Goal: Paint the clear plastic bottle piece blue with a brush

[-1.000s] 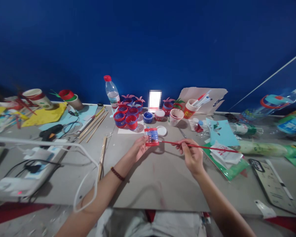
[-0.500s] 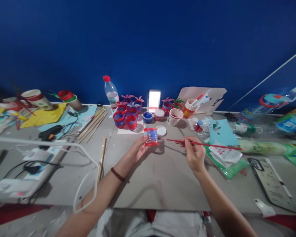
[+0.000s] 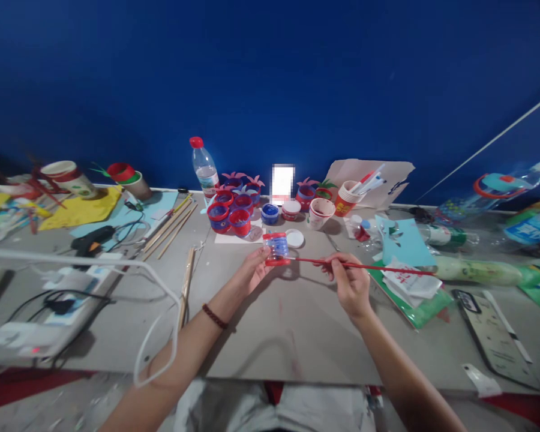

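Note:
Between the fingers of my left hand [image 3: 255,268] is a short clear plastic bottle section [image 3: 276,247], held sideways above the table. Its two ends are red and blue paint covers much of its middle. My right hand [image 3: 350,281] pinches a long red paintbrush [image 3: 382,268]. The brush tip touches the lower part of the plastic piece, near its red edge. Just beyond stand an open jar of blue paint [image 3: 270,213] and a jar with a whitish top [image 3: 291,209]. A white lid [image 3: 294,238] lies in front of them.
Several red and blue painted cups [image 3: 240,222] stand on white paper, beside a water bottle [image 3: 204,171]. Paper cups [image 3: 321,213] are behind my right hand. A power strip [image 3: 78,306] and white cable [image 3: 164,279] lie left, wooden sticks [image 3: 186,282] nearer, a phone [image 3: 495,339] right.
The brush in my right hand has shifted slightly left and down, its tip now on the plastic piece. My left hand keeps nearly the same place.

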A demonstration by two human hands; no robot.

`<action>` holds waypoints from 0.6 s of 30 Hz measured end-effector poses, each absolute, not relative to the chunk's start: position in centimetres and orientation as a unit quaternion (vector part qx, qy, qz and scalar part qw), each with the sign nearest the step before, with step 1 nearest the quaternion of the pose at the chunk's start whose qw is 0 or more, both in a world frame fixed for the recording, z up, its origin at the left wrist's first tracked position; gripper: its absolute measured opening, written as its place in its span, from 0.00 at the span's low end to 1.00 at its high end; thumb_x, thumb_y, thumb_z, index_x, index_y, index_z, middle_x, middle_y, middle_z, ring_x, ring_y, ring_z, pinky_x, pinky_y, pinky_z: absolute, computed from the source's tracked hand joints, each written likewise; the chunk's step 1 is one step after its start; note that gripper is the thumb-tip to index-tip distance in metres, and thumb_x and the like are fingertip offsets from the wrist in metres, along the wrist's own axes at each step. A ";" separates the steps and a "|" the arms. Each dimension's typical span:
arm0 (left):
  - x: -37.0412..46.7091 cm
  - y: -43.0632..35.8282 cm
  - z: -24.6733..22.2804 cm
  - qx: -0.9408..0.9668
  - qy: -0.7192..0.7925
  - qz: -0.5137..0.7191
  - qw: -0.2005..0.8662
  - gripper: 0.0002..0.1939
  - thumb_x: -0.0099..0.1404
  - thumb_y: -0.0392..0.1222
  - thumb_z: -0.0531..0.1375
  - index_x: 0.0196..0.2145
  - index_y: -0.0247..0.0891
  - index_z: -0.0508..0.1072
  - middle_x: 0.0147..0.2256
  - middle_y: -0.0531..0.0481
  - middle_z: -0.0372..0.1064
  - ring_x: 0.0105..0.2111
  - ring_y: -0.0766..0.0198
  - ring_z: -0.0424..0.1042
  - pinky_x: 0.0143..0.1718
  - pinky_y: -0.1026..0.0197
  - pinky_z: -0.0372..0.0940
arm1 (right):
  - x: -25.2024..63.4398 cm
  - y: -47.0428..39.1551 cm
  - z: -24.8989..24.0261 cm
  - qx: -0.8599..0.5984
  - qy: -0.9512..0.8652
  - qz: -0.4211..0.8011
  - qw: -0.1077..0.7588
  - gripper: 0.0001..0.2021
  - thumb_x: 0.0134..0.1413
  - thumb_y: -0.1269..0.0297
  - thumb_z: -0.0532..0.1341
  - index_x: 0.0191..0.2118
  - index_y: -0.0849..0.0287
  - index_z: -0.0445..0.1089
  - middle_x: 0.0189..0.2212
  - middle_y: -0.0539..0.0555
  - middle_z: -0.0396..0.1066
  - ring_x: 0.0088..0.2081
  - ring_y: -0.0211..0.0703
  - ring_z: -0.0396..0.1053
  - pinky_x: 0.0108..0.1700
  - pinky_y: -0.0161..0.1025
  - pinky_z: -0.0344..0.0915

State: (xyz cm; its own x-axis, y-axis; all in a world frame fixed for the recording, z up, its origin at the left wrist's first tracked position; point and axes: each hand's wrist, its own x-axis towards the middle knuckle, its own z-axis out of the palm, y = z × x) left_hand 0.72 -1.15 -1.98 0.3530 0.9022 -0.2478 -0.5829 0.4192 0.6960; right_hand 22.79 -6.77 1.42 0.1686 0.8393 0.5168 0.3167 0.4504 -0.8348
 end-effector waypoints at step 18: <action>0.7 -1.0 -2.0 0.243 0.310 0.472 0.789 0.15 0.61 0.44 0.69 0.43 0.32 0.77 0.42 0.41 0.80 0.43 0.54 0.79 0.54 0.53 0.69 | 24.1 -6.0 1.8 -0.499 -0.559 0.182 0.637 0.13 0.62 0.53 0.60 0.32 0.57 0.72 0.24 0.52 0.75 0.20 0.38 0.67 0.22 0.35 0.64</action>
State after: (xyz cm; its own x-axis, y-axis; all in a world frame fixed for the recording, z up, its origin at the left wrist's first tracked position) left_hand 0.69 -1.01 -2.04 0.3621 0.8955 -0.2588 -0.5947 0.4357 0.6756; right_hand 24.09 -5.99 1.81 0.3087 0.7898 0.5301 0.3253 0.4360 -0.8391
